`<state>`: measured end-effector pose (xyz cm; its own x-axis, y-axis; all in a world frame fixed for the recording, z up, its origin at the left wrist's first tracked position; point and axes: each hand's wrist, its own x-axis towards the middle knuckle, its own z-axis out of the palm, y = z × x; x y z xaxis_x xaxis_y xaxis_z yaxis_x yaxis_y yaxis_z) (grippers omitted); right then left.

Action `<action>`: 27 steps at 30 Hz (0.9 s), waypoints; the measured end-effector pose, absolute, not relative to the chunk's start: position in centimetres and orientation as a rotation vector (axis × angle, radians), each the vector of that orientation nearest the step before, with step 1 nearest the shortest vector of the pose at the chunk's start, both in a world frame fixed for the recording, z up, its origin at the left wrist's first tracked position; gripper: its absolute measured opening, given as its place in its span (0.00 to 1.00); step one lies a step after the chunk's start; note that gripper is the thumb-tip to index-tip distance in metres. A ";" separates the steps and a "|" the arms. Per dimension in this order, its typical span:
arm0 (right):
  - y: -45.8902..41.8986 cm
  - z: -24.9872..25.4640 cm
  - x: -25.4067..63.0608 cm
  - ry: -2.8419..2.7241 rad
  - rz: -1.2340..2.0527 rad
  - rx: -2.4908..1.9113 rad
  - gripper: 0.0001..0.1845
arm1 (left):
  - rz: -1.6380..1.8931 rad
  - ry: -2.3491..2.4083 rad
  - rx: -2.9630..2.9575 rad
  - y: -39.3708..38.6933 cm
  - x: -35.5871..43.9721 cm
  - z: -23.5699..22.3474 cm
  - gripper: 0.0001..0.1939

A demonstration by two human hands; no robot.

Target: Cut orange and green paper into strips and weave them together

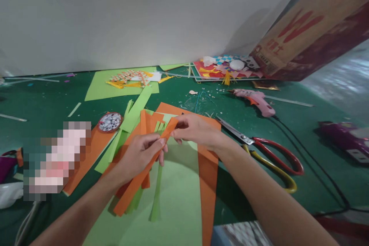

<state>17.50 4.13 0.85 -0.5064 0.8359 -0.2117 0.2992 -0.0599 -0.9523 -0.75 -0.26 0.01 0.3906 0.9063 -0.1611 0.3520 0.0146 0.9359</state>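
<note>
My left hand (142, 153) and my right hand (196, 130) both pinch a long orange paper strip (135, 188) that slants from lower left up to the right. The right hand grips its upper end, the left hand holds it near the middle. More orange strips (145, 123) and green strips (135, 112) lie fanned out under my hands. They rest on a light green sheet (175, 196) and an orange sheet (208, 184) on the dark green table (43, 103).
Scissors with red and yellow handles (271, 157) lie right of my hands. A pink glue gun (255, 100) with a black cord sits beyond. A round tin of googly eyes (110, 122) lies left. Woven paper crafts (129, 77) and a cardboard box (311, 34) stand at the back.
</note>
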 end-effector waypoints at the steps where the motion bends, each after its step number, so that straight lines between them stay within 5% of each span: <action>1: 4.2 0.9 17.6 -1.771 1.580 -1.216 0.03 | 0.634 1.157 1.559 -0.3 -0.8 0.0 0.16; 16: 4.7 1.5 18.3 -1.387 1.397 -1.269 0.03 | 0.723 1.170 1.479 -0.2 -0.4 0.4 0.17; 27: 3.0 0.9 15.1 -1.338 1.794 -1.080 0.10 | 0.936 1.227 1.448 0.0 -0.1 0.4 0.16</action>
